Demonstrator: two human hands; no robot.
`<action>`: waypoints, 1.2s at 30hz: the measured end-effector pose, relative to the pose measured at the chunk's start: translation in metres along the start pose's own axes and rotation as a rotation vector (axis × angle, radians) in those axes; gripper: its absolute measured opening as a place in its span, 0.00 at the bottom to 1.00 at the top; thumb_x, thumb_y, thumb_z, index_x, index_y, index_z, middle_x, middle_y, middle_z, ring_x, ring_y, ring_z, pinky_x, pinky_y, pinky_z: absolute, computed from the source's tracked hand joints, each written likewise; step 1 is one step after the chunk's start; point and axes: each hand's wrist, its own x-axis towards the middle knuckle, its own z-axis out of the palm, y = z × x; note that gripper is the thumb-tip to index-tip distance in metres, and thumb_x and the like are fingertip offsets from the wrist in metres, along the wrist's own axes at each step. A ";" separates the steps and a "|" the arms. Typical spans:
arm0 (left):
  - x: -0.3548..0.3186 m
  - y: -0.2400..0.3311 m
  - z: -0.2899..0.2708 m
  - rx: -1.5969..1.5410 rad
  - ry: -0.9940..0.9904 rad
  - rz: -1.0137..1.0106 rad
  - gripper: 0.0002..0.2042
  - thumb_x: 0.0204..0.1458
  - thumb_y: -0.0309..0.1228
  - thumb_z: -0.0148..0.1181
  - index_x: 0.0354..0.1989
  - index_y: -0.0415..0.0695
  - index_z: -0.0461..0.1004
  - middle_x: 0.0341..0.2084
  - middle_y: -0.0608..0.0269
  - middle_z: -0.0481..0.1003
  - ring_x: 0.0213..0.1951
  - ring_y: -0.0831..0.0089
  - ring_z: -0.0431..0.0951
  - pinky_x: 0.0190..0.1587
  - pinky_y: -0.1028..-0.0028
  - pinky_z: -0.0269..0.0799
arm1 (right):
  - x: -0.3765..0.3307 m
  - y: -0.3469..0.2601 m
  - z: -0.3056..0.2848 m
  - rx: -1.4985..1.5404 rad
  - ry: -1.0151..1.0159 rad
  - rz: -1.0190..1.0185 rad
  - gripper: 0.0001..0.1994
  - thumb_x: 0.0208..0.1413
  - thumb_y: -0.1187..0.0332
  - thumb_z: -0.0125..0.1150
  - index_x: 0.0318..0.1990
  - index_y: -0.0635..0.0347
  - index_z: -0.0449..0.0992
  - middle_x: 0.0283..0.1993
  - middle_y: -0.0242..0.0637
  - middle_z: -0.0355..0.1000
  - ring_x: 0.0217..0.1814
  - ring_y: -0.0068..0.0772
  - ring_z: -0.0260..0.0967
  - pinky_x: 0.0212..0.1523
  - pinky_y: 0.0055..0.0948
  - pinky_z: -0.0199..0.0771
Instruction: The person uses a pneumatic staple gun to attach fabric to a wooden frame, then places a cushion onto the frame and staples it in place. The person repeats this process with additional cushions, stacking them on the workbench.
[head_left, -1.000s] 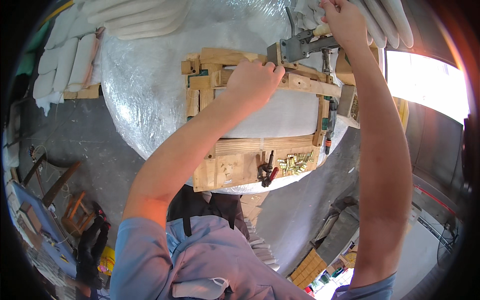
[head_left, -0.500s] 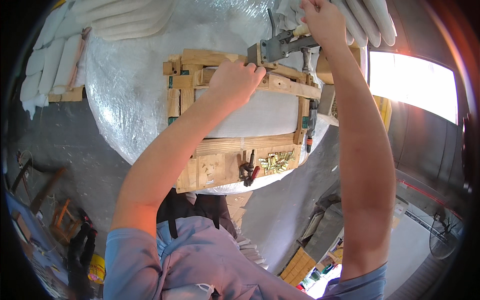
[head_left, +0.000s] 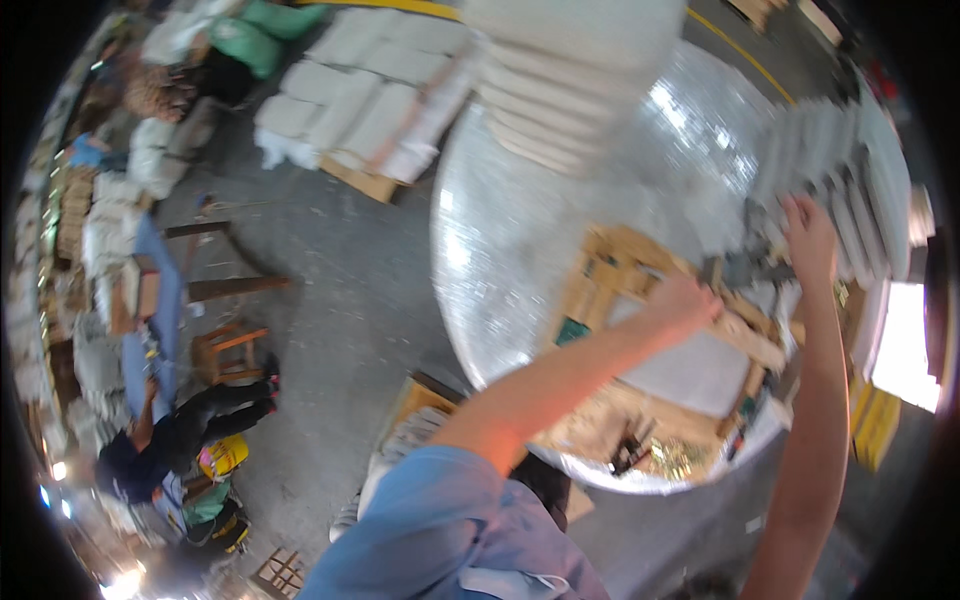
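Note:
A wooden frame (head_left: 575, 300) surrounds a pale grey panel (head_left: 685, 375) on a round surface wrapped in clear film (head_left: 510, 260). My left hand (head_left: 685, 303) is closed over a wooden bar (head_left: 750, 342) along the frame's far side. Just past it sits a grey metal clamp-like tool (head_left: 742, 268), blurred. My right hand (head_left: 812, 240) is raised beside that tool, fingers closed together; what they hold, if anything, cannot be made out. On the frame's near board lie small brass-coloured pieces (head_left: 672, 458) and a dark hand tool (head_left: 630, 447).
Pale stacked pads (head_left: 560, 90) rise at the far side, with another stack (head_left: 830, 170) beyond my right hand. Lower left, a person in dark clothes (head_left: 150, 450) is near a blue bench (head_left: 152, 310) and a wooden stool (head_left: 232, 352). More pale bundles (head_left: 360, 85) lie at upper left.
The view has swung left, so the frame and both hands appear further right. The person and bench show more fully. Both hands stay near the same parts of the frame.

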 end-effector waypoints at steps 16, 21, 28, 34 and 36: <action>-0.011 0.006 -0.012 -0.009 -0.042 -0.059 0.18 0.51 0.39 0.73 0.47 0.49 0.76 0.41 0.64 0.82 0.50 0.58 0.83 0.46 0.56 0.81 | 0.073 0.024 0.102 0.108 0.045 -0.101 0.22 0.68 0.49 0.67 0.40 0.64 0.82 0.35 0.53 0.80 0.41 0.60 0.80 0.46 0.51 0.76; -0.024 0.007 -0.021 -0.008 -0.086 -0.141 0.21 0.50 0.44 0.76 0.46 0.48 0.76 0.41 0.62 0.82 0.51 0.55 0.83 0.47 0.54 0.81 | 0.054 -0.001 0.109 0.371 0.048 0.093 0.21 0.69 0.49 0.64 0.46 0.60 0.83 0.39 0.52 0.82 0.47 0.60 0.80 0.53 0.49 0.77; 0.010 0.015 -0.021 -0.016 -0.131 -0.097 0.22 0.49 0.45 0.78 0.47 0.49 0.76 0.42 0.62 0.82 0.52 0.54 0.83 0.48 0.53 0.80 | 0.069 0.107 0.182 0.758 0.001 0.393 0.30 0.64 0.44 0.65 0.65 0.54 0.76 0.62 0.52 0.76 0.58 0.55 0.76 0.51 0.56 0.78; 0.002 0.022 -0.028 -0.033 -0.132 -0.122 0.22 0.50 0.44 0.77 0.49 0.50 0.75 0.44 0.62 0.82 0.52 0.52 0.83 0.48 0.52 0.80 | 0.030 0.037 0.099 1.064 -0.483 0.787 0.38 0.57 0.39 0.68 0.69 0.50 0.69 0.56 0.42 0.68 0.49 0.47 0.72 0.38 0.54 0.73; 0.010 0.020 -0.031 -0.009 -0.164 -0.104 0.22 0.51 0.45 0.76 0.50 0.50 0.74 0.45 0.62 0.81 0.52 0.53 0.83 0.49 0.52 0.80 | 0.036 0.048 0.103 1.080 -0.491 0.756 0.35 0.56 0.43 0.69 0.67 0.50 0.70 0.52 0.40 0.67 0.42 0.43 0.70 0.39 0.51 0.73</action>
